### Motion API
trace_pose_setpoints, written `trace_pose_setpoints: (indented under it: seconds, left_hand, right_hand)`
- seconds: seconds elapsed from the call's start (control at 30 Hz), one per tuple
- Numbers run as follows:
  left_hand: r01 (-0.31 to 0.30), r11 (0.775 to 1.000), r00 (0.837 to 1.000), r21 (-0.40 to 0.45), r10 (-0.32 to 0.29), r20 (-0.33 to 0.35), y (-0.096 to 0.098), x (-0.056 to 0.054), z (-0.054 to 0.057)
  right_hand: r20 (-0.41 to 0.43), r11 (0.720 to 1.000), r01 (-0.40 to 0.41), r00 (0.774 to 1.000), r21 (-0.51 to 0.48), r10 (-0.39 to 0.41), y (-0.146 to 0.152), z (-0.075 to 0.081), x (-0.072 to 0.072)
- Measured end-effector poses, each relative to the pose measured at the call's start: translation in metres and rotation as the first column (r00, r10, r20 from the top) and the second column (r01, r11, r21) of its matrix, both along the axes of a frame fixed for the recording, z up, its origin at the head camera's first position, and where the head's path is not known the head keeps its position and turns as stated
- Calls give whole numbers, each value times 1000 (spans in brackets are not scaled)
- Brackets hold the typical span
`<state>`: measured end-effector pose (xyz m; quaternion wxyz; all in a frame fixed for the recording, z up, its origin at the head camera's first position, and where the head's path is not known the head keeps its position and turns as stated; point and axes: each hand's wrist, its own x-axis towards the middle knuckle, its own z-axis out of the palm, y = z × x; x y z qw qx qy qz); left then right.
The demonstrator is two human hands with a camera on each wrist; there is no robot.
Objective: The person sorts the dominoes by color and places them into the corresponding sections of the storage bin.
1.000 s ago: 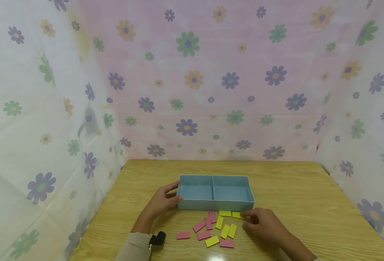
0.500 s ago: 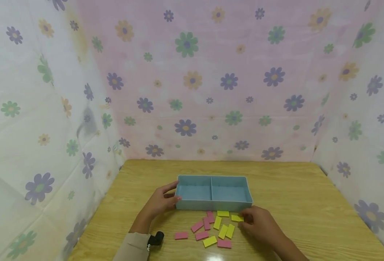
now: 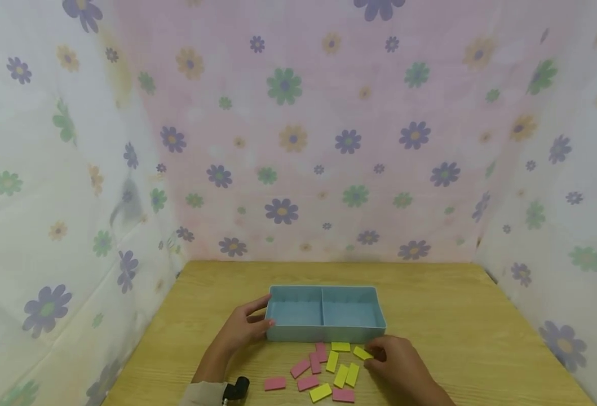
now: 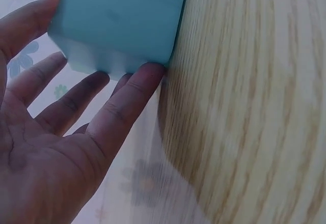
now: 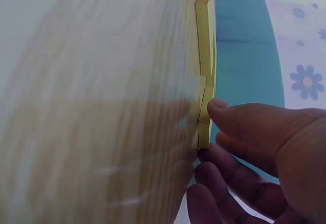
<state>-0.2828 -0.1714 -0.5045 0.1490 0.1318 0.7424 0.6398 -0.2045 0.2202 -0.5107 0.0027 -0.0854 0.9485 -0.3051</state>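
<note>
A light-blue two-compartment box (image 3: 323, 334) stands on the table. My left hand (image 3: 239, 329) rests spread against its left end, the thumb at the front corner; in the left wrist view the fingers (image 4: 127, 102) look nearly straight against the box wall (image 4: 122, 15). In front of the box's right side, my right hand (image 3: 397, 361) pinches the right end of a flat yellow tile (image 3: 361, 353). The right wrist view has the thumb (image 5: 229, 114) touching this yellow tile (image 5: 205, 117), a fingertip at its end. Both box compartments hold nothing.
Several pink tiles (image 3: 275, 383) and yellow tiles (image 3: 321, 392) lie loose in front of the box, some touching. The wooden table (image 3: 430, 304) is walled by flowered cloth (image 3: 293, 169). A black device (image 3: 237, 388) sits at my left wrist.
The yellow tile at my right fingers has turned, its right end swinging nearer to me and away from the box. My left hand stays on the box. The head view has tilted up slightly.
</note>
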Motion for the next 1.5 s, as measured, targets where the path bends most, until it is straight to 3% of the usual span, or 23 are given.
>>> trace_pose_setpoints:
  seconds: [0.3,0.7,1.03,1.27,1.5]
  left_hand:
    - [-2,1000,1000,17,2,23,-2,1,2]
    - [-1,1000,1000,20,2,-11,-2,-7,-7]
    - [-55,998,998,23,55,-26,0,-8,-7]
    - [-27,999,999,27,28,-34,-1,-15,-12]
    - [-40,998,999,37,41,-19,-3,-17,-9]
  right_hand:
    - [-2,997,68,998,29,-68,-11,0,2]
    - [98,994,111,989,-20,-108,-11,3,1]
    - [125,992,125,985,-13,-122,-13,3,2]
    - [104,994,107,989,0,-106,-15,4,2]
    - [84,992,121,990,-47,-117,-17,5,2]
